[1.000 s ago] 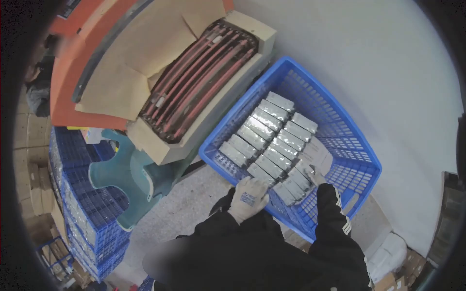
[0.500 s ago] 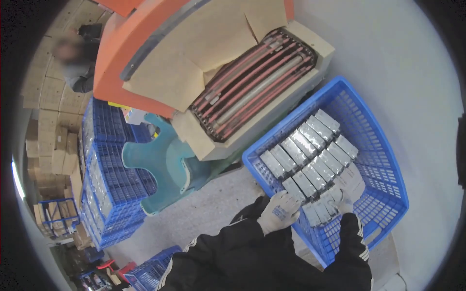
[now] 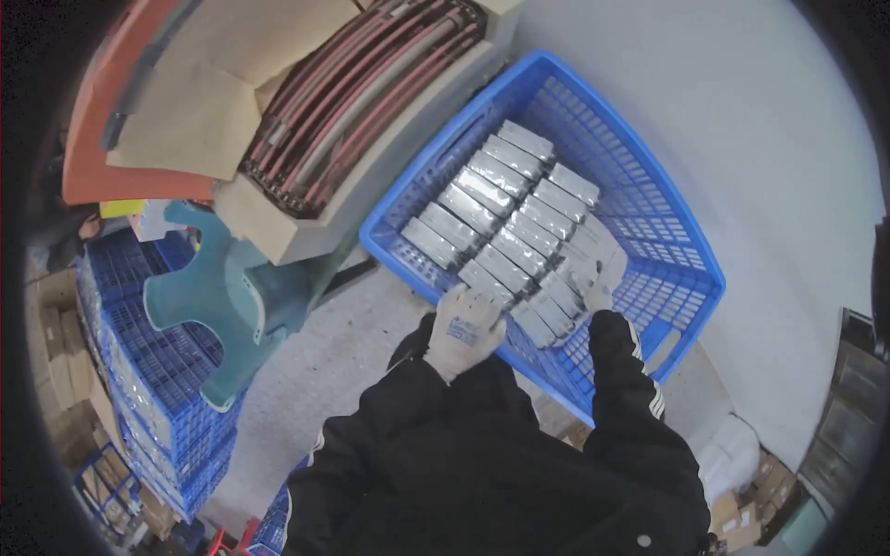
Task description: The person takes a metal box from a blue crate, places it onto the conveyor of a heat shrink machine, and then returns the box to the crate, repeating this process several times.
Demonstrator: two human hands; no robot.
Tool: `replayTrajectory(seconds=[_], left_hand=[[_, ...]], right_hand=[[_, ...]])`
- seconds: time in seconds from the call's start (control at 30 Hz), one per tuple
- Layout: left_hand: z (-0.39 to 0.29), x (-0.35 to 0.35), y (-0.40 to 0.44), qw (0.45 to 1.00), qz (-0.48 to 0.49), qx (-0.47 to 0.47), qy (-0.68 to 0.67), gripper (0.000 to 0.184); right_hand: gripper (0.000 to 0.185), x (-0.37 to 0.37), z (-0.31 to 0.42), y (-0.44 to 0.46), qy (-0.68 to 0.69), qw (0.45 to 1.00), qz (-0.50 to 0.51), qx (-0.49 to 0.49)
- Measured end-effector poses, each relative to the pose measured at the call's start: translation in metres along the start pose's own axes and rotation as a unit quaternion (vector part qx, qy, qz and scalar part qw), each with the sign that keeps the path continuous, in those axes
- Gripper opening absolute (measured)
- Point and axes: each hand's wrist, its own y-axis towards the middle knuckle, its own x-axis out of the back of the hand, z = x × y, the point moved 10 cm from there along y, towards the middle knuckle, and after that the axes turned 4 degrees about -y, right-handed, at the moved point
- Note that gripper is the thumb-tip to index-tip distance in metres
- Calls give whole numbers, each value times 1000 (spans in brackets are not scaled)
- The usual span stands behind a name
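Rows of silvery wrapped rectangular packs (image 3: 483, 193) stand side by side in a large blue plastic basket (image 3: 640, 139). My left hand (image 3: 465, 329), in a white glove with blue print, lies at the basket's near-left rim, its fingers stretched out towards the nearest packs. Inside the basket, my right hand (image 3: 596, 291), gloved too, is at the right end of the nearest short row (image 3: 543, 318). Its fingers are extended and somewhat apart, touching or very near those packs. A pale cardboard sheet (image 3: 601, 248) lies beside the packs, just beyond my right hand.
An orange-sided machine (image 3: 83, 139) with a beige opening and reddish tubes (image 3: 362, 102) stands behind the basket. A teal plastic stool (image 3: 213, 296) is left of it, beside stacked blue crates (image 3: 158, 361). A white wall (image 3: 742, 139) borders the right side.
The view has swung right, so the basket and machine appear further left and higher. Both hands remain at the packs, and the packs look unchanged. The person at the left is now mostly out of view.
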Motion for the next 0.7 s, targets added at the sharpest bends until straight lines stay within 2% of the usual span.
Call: replayTrajectory(seconds=[0.1, 0.17, 0.2, 0.27, 0.3, 0.4, 0.47, 0.5, 0.6, 0.67, 0.7], left_hand=[[-1, 9, -4, 997, -66, -31, -7, 11], [-1, 11, -3, 997, -67, -35, -7, 11], [-1, 10, -4, 997, -65, -37, -7, 11], [-2, 8, -5, 998, -54, -38, -10, 10], [-1, 7, -4, 998, -52, -41, -10, 11], [-2, 11, -5, 996, -73, -52, -11, 11], [-3, 12, -6, 995, -79, -52, -17, 10], [-3, 13, -5, 995, -80, -57, -17, 10], [-5, 13, -7, 995, -80, -60, -17, 12], [-4, 12, -5, 995, -72, -58, -23, 12], [-4, 12, -5, 996, -71, -57, -25, 12]], right_hand=[[94, -8, -36, -11, 78, 992, -26, -95], [88, -26, -76, -9, 265, 949, -106, -136], [86, -34, -84, -19, 311, 931, -126, -147], [93, -74, -88, -68, 310, 902, -6, -301], [95, -86, -85, -86, 310, 888, 23, -338], [75, -103, -62, -125, 346, 869, 89, -343], [91, -96, -32, -154, 273, 874, 209, -343], [97, -97, -30, -160, 258, 872, 237, -341], [93, -127, -72, -152, 263, 892, 246, -273], [78, -169, -146, -123, 256, 924, 183, -217], [76, -164, -153, -120, 253, 931, 167, -203]])
